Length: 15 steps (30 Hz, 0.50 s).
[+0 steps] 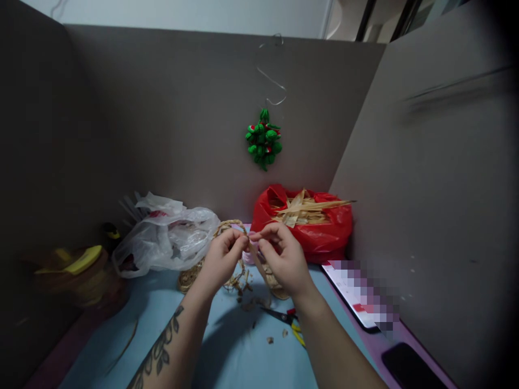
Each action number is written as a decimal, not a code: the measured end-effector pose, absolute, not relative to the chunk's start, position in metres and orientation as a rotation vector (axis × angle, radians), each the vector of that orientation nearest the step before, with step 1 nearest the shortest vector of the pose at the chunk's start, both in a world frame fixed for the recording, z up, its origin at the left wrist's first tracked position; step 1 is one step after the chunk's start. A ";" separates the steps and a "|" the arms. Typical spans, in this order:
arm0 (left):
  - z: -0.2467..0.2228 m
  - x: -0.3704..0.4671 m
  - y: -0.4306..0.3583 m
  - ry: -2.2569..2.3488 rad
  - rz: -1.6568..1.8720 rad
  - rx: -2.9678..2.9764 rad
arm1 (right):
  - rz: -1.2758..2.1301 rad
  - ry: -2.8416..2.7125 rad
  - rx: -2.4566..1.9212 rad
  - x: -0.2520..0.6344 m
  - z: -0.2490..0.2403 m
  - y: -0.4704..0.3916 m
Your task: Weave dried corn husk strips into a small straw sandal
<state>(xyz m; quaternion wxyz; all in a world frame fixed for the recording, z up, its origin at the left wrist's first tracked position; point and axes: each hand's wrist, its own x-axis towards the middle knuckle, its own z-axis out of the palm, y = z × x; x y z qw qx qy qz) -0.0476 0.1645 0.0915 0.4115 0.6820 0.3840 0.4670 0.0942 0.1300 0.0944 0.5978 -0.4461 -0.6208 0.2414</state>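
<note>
My left hand [224, 257] is closed, thumb and fingertips pinching at the end of a braided straw cord [231, 222] that loops up behind it. My right hand [284, 262] is closed beside it, its fingertips almost meeting the left ones. A pale, flat straw strip [259, 263] hangs down from between the fingertips; my right fingers seem to pinch its top, though the exact hold is partly hidden. Under my left wrist lies a coil of straw braid [188, 276]. Scissors with yellow handles [298, 330] rest near my right forearm.
Behind stand a red plastic bag [324, 237] of dried straw strips and a white plastic bag [174, 237]. A blurred brown pot [85, 275] is at left. At right lie a lit phone [352, 297] and a dark device [411, 367]. A green ornament [263, 141] hangs on the partition.
</note>
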 end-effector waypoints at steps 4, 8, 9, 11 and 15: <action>0.091 -0.047 0.164 0.929 1.146 1.737 | 0.446 -1.538 -1.122 0.108 0.098 0.137; 0.089 -0.045 0.165 0.917 1.144 1.733 | 0.752 -1.523 -1.189 0.113 0.099 0.138; 0.087 -0.044 0.165 0.929 1.148 1.734 | 0.776 -1.501 -1.210 0.111 0.099 0.136; 0.084 -0.042 0.167 0.976 1.165 1.724 | 0.684 -1.519 -1.271 0.106 0.099 0.133; 0.076 -0.039 0.172 1.035 1.195 1.566 | 0.193 -1.762 -1.391 0.086 0.092 0.128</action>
